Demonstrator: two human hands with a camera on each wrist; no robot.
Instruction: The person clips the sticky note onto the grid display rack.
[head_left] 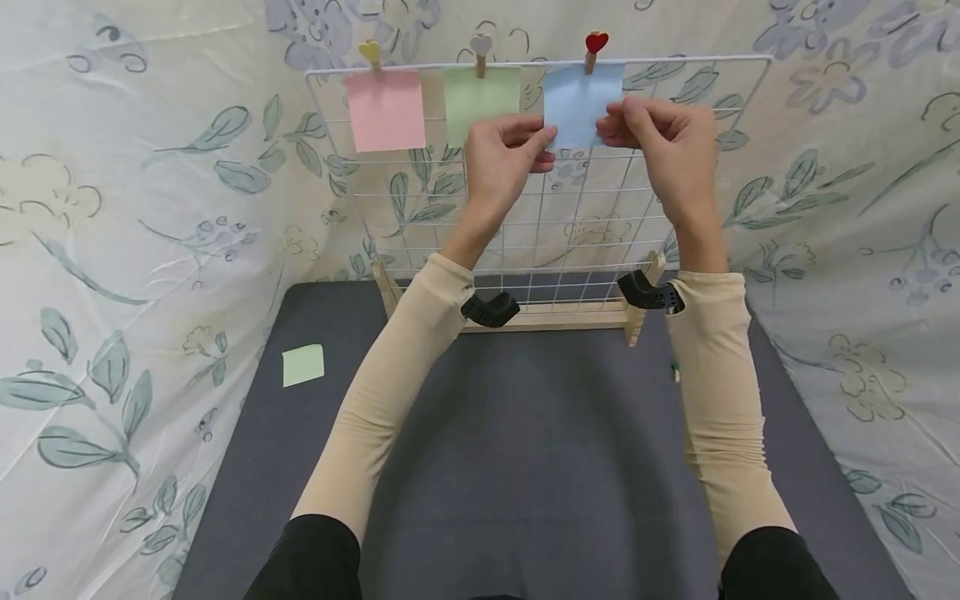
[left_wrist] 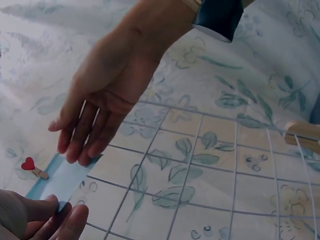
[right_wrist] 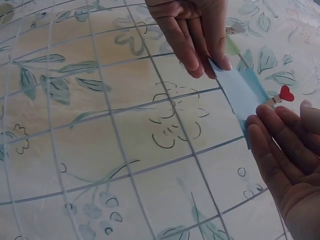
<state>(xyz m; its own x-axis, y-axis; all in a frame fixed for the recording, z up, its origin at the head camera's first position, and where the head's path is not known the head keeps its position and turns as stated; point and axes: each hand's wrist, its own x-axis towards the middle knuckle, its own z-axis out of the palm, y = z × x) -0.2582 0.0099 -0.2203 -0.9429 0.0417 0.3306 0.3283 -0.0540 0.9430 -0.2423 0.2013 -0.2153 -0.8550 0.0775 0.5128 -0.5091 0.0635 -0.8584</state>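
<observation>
A blue sticky note (head_left: 573, 104) hangs from the top wire of a white grid rack (head_left: 540, 196), held by a clothespin with a red heart (head_left: 596, 42). My left hand (head_left: 501, 162) pinches its lower left corner between thumb and fingers. At the right edge, my right hand (head_left: 675, 154) touches the note with its fingertips, and its thumb stands apart from them. The right wrist view shows the note (right_wrist: 240, 92) between both hands, bent along its clipped top. To its left hang a green note (head_left: 482, 92) with a pale heart clip and a pink note (head_left: 386, 112) with a yellow heart clip.
A light green note (head_left: 303, 365) lies on the dark grey table (head_left: 517, 467) at the left. Beside the right forearm lies a small clip-like thing (head_left: 676, 372). Wooden feet (head_left: 633, 321) carry the rack. Floral cloth (head_left: 150, 208) surrounds the table.
</observation>
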